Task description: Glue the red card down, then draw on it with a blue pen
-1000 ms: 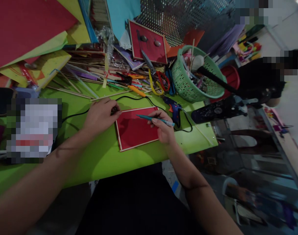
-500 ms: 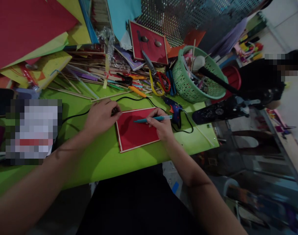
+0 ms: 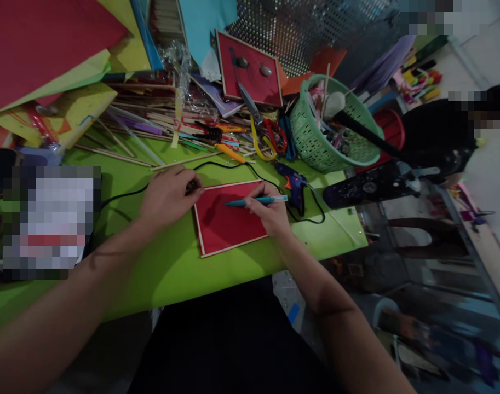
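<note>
A red rectangular board [image 3: 229,232] edged with thin pale sticks lies flat on the green tabletop. My right hand [image 3: 272,210] is closed round a teal pen [image 3: 256,201] with a clear end. The pen's tip points left over the middle of the board; whether it touches the surface I cannot tell. My left hand [image 3: 167,191] rests at the board's upper left corner, thumb against the edge. Its fingers are loosely bent and apart, partly hidden, with nothing seen in them. To the right of the board lies a blue glue gun [image 3: 293,183] with an orange trigger.
Behind the board are scissors [image 3: 256,117], an orange-handled cutter [image 3: 230,153], many thin sticks and a second red framed board [image 3: 253,68]. A green basket [image 3: 315,139] and a dark bottle [image 3: 360,186] stand to the right. A phone [image 3: 61,219] lies left. A black cord crosses the table.
The view has shifted very slightly. Both hands, the pen and the red board keep almost the same places.
</note>
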### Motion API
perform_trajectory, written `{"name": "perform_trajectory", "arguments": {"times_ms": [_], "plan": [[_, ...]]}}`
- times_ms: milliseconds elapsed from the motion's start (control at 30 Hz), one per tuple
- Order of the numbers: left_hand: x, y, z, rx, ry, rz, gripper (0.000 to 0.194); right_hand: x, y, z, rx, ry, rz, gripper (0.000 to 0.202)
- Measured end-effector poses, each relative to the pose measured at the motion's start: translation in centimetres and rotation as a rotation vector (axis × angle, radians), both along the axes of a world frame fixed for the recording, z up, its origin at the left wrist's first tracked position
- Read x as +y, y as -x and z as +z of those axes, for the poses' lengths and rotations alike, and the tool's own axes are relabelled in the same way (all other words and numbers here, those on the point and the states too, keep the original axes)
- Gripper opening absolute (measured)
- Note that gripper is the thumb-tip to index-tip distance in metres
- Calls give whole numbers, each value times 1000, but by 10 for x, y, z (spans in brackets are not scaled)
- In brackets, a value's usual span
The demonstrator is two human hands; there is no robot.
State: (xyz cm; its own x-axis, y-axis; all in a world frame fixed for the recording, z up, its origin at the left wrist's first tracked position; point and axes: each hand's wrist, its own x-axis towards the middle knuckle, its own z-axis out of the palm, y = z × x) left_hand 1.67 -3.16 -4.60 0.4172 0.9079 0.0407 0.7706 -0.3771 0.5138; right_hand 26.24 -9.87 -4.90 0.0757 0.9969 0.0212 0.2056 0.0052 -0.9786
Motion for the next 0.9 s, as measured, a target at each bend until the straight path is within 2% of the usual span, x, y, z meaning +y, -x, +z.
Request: {"name": "perform_trajectory", "arguments": {"times_ms": [600,900], "plan": [[0,0,0,-29,20,4,14,-1,1,2,-21,-16,11,26],[1,0,0,-26,16,0,13,0,0,2,48,-33,4,26]]}}
